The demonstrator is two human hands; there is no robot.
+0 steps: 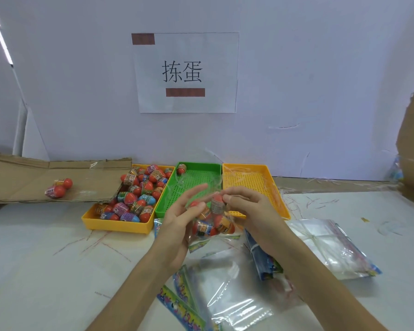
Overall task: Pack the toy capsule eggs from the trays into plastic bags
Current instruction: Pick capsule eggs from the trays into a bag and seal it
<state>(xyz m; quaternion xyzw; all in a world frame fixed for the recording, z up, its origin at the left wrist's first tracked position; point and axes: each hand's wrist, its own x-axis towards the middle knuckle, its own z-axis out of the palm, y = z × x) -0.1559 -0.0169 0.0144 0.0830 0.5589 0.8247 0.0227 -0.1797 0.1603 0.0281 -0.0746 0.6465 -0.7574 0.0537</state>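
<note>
a clear plastic bag [207, 231] hangs between the two hands above the desk [46, 259], just in front of the green tray [194, 185]. several orange capsule eggs [221, 225] with printed bands sit bunched in its lower part. the right hand [251, 209] has its fingers curled over one more egg [217, 202] at the mouth of the bag, pinching it from above. the left hand [177, 223] has its thumb against the side of the bag and its long fingers stretched up and nearly straight behind the film. it appears to pinch the bag's edge, though blur hides the exact contact.

to the left, touching the green tray, a yellow tray [116, 225] is heaped with loose eggs [139, 194] in orange, blue and purple. the green tray holds a single egg [181, 168] in its far left corner. on its right a second yellow tray [249, 180] carries only some clear film.

flat empty bags [230, 290] lie on the desk under the forearms, and a thicker stack of bags [328, 247] lies to the right. on a sheet of cardboard [34, 177] at far left rest two wrapped orange eggs [59, 187]. a paper sign [185, 72] is taped to the wall behind.
</note>
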